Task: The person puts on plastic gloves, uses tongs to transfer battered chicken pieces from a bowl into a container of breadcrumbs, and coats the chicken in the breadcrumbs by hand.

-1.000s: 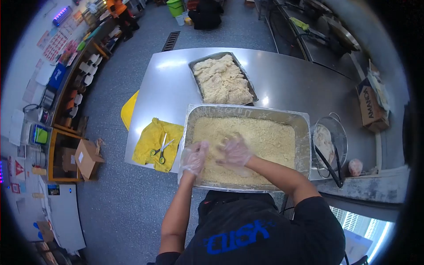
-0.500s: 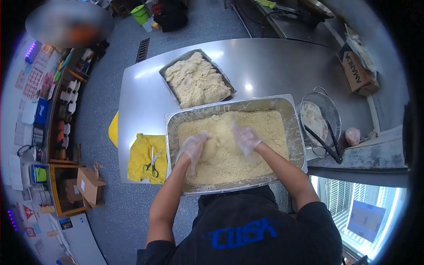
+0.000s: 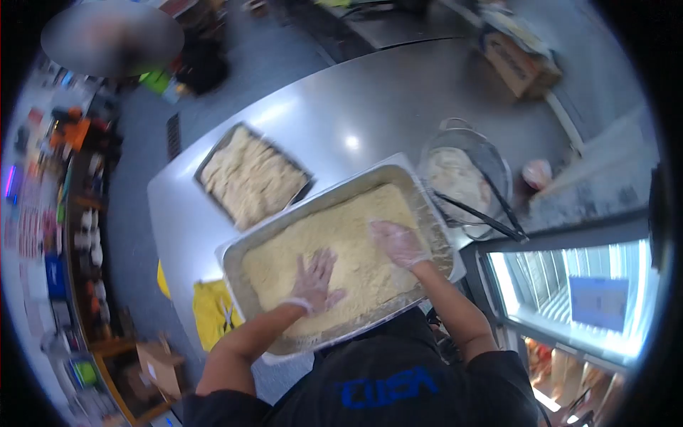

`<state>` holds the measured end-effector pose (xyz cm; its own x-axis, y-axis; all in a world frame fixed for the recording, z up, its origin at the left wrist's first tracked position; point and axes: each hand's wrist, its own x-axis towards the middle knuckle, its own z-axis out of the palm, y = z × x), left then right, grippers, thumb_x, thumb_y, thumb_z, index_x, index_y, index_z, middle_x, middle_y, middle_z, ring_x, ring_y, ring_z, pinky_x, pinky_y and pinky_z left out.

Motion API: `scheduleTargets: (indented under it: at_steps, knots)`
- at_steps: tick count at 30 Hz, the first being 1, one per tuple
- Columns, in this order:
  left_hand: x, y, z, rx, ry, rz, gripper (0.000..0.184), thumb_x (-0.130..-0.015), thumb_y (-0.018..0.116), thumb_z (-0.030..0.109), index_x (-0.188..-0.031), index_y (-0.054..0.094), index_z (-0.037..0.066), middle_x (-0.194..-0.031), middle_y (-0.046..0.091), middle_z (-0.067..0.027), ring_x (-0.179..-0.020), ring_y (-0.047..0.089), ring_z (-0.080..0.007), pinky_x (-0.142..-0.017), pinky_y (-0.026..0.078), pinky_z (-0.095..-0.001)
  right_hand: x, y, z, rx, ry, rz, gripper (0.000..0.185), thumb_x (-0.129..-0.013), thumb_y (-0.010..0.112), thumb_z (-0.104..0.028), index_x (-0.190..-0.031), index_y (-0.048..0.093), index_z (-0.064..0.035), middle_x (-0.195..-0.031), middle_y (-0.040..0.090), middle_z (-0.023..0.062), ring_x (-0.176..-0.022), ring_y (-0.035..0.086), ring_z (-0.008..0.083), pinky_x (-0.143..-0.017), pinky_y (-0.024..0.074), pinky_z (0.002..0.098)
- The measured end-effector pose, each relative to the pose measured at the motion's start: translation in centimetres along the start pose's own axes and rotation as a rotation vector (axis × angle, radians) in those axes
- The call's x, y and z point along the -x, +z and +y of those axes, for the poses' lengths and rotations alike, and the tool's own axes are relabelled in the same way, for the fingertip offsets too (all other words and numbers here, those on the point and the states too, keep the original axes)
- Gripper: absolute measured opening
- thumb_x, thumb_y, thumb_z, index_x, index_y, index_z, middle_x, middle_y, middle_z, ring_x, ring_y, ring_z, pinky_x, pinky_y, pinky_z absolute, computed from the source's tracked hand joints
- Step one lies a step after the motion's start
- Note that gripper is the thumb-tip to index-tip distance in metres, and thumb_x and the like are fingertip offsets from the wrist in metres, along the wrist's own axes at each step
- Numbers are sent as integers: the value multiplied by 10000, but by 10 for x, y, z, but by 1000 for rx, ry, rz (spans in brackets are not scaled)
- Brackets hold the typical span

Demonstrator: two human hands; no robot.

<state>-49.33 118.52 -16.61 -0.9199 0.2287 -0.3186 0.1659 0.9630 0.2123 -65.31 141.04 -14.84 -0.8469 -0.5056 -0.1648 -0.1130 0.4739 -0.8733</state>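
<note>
Silver metal tabletop (image 3: 377,92): over pale-yellow crumbs (image 3: 348,238), gloved left hand (image 3: 313,282) (eight o'clock) now spreads flatter, suggesting levelling; right hand (image 3: 398,244) (two o'clock) unclenched.

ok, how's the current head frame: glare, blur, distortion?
Head view, distortion: wide-angle bowing in the steel table's edge, black corners. Head view, glare: white spots on that table, the lit glass panel partly washed out. Head view, blur: lettering on the cardboard box smeared; left hand and right hand read more clearly.
</note>
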Motion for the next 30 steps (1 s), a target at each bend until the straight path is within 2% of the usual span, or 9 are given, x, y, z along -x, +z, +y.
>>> scheduleTargets:
  at_steps: [4,7,10,16,19,23,26,28,30]
  knots:
    - [-33,-3,3,-35,105,35,970,-833,418,664,-1499,135,18,-1567,53,-216,-1445,-2,-408,-1102,-36,-636,-9,-15,-7,47,109,-66,383,-912,559,-356,-1148,648,-69,-1107,674,130,-1039,640,265,-898,495,342]
    - [-47,1,4,-110,133,-8,933,-857,383,670,-1508,138,50,-1576,38,-194,-1447,-9,-403,-1105,-18,-634,-8,0,19,113,26,-2,418,-938,479,-419,-1140,654,-97,-1104,675,124,-1050,632,281,-920,481,364]
    - [-43,5,15,-185,136,-27,905,-875,364,665,-1512,139,63,-1579,36,-185,-1446,-17,-405,-1110,-8,-628,-9,-8,12,147,85,-176,444,-938,433,-447,-1146,656,-124,-1117,663,140,-1067,616,297,-945,457,375]
    - [1,-3,-17,-192,14,-68,833,-900,340,641,-1519,149,117,-1584,47,-164,-1444,-18,-416,-1114,2,-624,-15,10,32,176,-103,-132,391,-932,416,-375,-968,632,-51,-940,650,219,-890,617,404,-806,476,462]
    - [11,5,-23,-189,-23,-63,810,-903,359,624,-1520,160,139,-1584,55,-159,-1442,-6,-422,-1113,4,-627,-25,21,36,285,-8,-171,309,-900,524,-334,-1038,675,-102,-987,689,147,-908,656,319,-825,506,399]
    - [14,8,-27,-94,-26,-29,789,-907,389,590,-1517,173,140,-1586,33,-154,-1442,0,-421,-1109,17,-637,-17,22,19,159,-50,-108,227,-881,575,-229,-1031,673,-89,-956,687,154,-887,656,301,-816,508,379]
    - [36,9,-28,-52,-424,270,744,-912,405,562,-1488,271,111,-1560,161,-184,-1444,108,-374,-1148,84,-538,-15,21,51,240,-94,-161,260,-887,580,-267,-1020,671,-63,-992,678,170,-918,650,304,-839,499,373]
    - [52,-4,-39,601,-795,212,759,-884,458,576,-1444,365,72,-1490,326,-212,-1422,230,-326,-1132,231,-429,-21,17,59,442,-124,-237,371,-880,574,-373,-1004,672,-37,-1005,668,197,-938,644,308,-863,487,379]
    - [55,-28,-63,804,-1074,-140,833,-836,508,640,-1419,401,55,-1433,420,-207,-1394,303,-293,-1074,346,-380,-37,19,33,529,-96,-412,511,-868,551,-492,-1034,666,-22,-996,670,211,-947,648,323,-874,480,392]
